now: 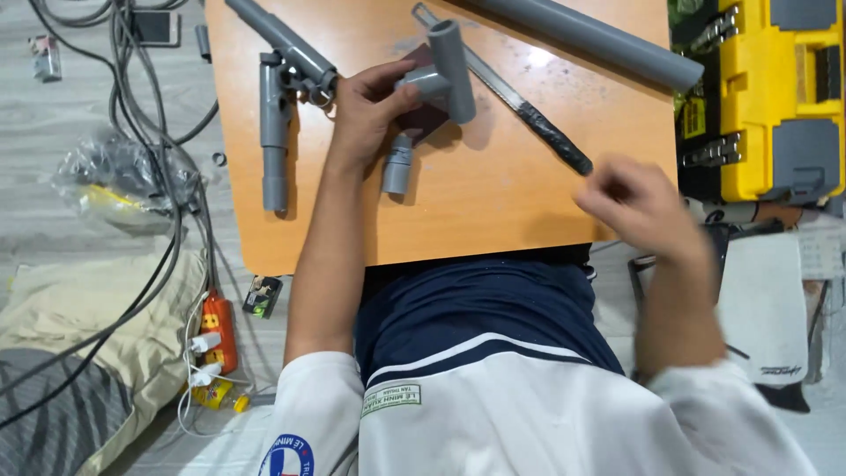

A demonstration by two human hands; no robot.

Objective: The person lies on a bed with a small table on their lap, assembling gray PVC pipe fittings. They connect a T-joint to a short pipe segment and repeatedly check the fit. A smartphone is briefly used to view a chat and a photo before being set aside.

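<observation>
My left hand (366, 110) grips a grey plastic tee pipe fitting (445, 70) above a small orange-brown table (493, 203), with a dark reddish sheet under the fingers. Just below that hand, a short grey coupling (397, 166) lies on the table. My right hand (639, 207) is blurred over the table's right front corner, fingers loosely curled, holding nothing that I can see. A hacksaw blade with a black taped handle (538, 119) lies between the two hands.
A jointed grey pipe assembly (275, 123) lies on the table's left, and a long grey pipe (599, 40) crosses the top right. A yellow toolbox (775, 97) stands at the right. Cables, a power strip (220, 330) and a plastic bag (115, 181) cover the floor on the left.
</observation>
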